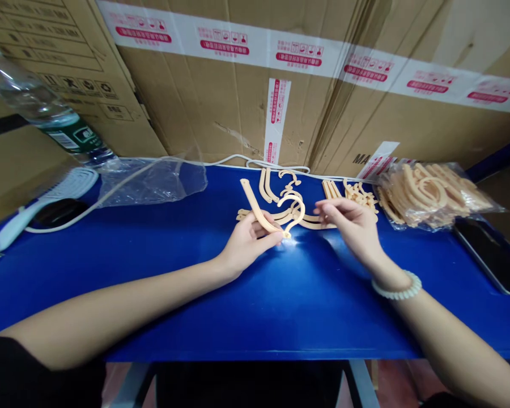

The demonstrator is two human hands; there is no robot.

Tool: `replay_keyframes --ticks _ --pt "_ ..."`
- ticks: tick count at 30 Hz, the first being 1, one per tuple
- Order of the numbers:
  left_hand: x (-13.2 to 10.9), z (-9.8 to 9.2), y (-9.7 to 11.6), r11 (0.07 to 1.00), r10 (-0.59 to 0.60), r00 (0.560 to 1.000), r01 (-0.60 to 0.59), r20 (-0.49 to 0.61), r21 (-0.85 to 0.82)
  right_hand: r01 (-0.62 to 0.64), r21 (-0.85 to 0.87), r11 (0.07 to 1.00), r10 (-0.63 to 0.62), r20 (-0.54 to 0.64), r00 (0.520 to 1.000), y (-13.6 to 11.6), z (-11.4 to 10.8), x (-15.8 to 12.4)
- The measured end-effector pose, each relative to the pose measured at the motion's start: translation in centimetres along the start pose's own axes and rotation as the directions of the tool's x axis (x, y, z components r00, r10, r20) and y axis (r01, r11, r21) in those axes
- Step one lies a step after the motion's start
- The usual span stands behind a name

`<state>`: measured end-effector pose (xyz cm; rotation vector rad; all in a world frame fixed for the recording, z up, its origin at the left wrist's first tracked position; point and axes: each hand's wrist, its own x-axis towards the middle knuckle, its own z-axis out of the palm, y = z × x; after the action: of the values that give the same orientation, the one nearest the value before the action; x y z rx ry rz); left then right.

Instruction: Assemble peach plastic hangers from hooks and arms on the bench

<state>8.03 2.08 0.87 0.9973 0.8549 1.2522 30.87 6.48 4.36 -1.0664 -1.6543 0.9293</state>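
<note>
Pinching curved beige plastic bar (257, 211) and hook (302, 211) in left hand (250, 241), with right hand (357, 228) half-open, empty.
Could slip if pinched loosely.

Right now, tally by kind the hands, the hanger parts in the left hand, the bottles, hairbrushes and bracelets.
Hands: 2, left hand and right hand
Held hanger hook: 1
Held hanger arm: 1
Bottle: 1
Hairbrush: 1
Bracelet: 1
Total: 7
</note>
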Motion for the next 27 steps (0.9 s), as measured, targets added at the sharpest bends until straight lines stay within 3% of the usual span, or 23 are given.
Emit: replay_keyframes --ticks 2,4,6,8,12,16,20,24,27 --pt "0.0 0.0 -0.1 1.000 -0.009 1.000 0.009 -0.010 -0.026 0.186 -0.342 0.921 -0.188 0.027 0.982 0.1 -2.4 1.5" --pt "0.0 -0.1 -0.2 0.999 -0.018 1.000 0.018 -0.001 -0.046 0.358 -0.563 0.745 -0.304 0.191 0.933 0.4 -4.3 2.8" --pt "0.1 -0.1 -0.3 0.998 -0.027 1.000 0.028 0.009 -0.062 0.458 -0.654 0.602 -0.318 0.330 0.889 1.0 -5.4 3.5" --pt "0.1 -0.1 -0.2 0.997 -0.031 0.999 0.031 0.007 -0.072 0.506 -0.692 0.515 -0.293 0.413 0.862 1.8 -5.7 3.9" --pt "0.0 0.1 -0.1 0.997 -0.022 1.000 0.022 0.006 -0.079 0.561 -0.694 0.453 -0.235 0.514 0.825 3.3 -5.3 4.1" --pt "0.0 0.1 -0.1 0.997 -0.012 1.000 0.012 0.005 -0.071 0.554 -0.666 0.501 -0.244 0.505 0.828 4.3 -5.0 4.5" --pt "0.0 0.0 -0.2 0.998 -0.012 1.000 0.012 -0.002 -0.069 0.500 -0.612 0.613 -0.269 0.433 0.860 3.9 -4.8 4.6" --pt "0.0 0.0 -0.2 0.996 -0.014 1.000 0.014 -0.009 -0.090 0.376 -0.472 0.797 -0.342 0.160 0.926 1.3 -3.9 3.5" --pt "0.0 0.0 -0.1 0.995 -0.019 1.000 0.017 -0.016 -0.101 0.192 -0.170 0.967 -0.211 -0.101 0.972 -1.1 -2.6 1.7"
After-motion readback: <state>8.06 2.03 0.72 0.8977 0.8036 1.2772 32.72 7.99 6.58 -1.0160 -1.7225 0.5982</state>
